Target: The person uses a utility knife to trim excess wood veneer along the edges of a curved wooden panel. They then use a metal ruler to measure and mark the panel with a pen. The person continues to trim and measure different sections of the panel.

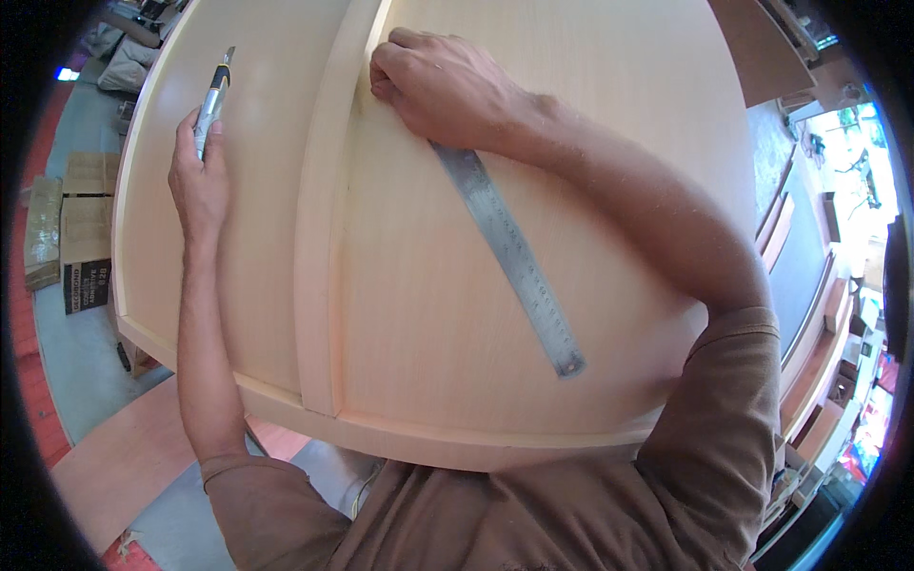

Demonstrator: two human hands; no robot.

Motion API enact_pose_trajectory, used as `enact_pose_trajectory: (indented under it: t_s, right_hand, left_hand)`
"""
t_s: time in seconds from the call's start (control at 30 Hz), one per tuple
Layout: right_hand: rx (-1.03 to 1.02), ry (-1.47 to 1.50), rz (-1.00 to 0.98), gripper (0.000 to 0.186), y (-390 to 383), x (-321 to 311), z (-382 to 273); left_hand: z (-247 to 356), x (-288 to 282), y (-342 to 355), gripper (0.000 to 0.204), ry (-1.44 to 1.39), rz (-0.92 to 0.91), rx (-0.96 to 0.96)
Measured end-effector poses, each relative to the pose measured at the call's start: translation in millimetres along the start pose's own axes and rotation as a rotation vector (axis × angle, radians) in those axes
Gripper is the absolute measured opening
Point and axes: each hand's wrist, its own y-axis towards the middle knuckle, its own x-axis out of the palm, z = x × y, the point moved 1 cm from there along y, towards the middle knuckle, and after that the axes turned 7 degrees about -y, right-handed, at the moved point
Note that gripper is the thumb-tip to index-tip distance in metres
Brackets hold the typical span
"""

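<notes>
My left hand point(201, 190) grips a snap-off utility knife point(210, 107) by its silvery handle. The blade points away from me, over the left section of a pale wood-grain panel point(259, 238). Across the panel runs a raised wooden strip point(321, 219). My right hand point(446, 88) is closed at the right side of this strip, near its far end. Its fingers are curled under, so what they pinch, if anything, stays hidden. A steel ruler point(514, 259) lies slantwise on the right section; its far end disappears beneath my right wrist.
A raised wooden edge point(457, 445) borders the panel near my body. Cardboard boxes point(86, 228) stand on the floor to the left. Boards point(809, 276) are stacked at the right, and a brown panel point(762, 52) is at the far right.
</notes>
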Motion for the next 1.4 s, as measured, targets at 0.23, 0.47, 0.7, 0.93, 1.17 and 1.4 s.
enact_pose_trajectory:
  t_s: [0.23, 0.47, 0.7, 0.93, 1.17, 1.4]
  right_hand:
    - [-0.087, 0.092, -0.277, 0.012, -20.7, -31.1, -4.7]
    - [-0.441, 0.146, -0.628, 0.012, -47.1, -58.8, -42.3]
    - [-0.645, 0.346, -0.683, 0.011, -88.0, -77.6, -82.7]
    - [-0.397, 0.0, -0.412, 0.026, -72.4, -69.9, -55.2]
    - [-0.217, -0.077, -0.277, 0.039, -67.3, -66.8, -54.0]
    - [-0.191, -0.056, -0.328, 0.048, -65.3, -60.8, -60.9]
  left_hand:
    - [2.9, -1.4, 0.7, 0.04, -0.014, 0.008, 0.053]
    - [0.0, -1.2, 0.3, 0.04, -0.025, -0.006, -0.027]
    - [-0.5, -1.5, -0.6, 0.04, -0.057, -0.027, -0.064]
    - [0.0, 1.6, -1.4, 0.04, -0.057, 0.004, -0.009]
    - [9.7, 5.3, -4.8, 0.032, -0.067, 0.072, 0.082]
    - [18.0, 6.3, -6.0, 0.028, -0.156, 0.103, 0.13]
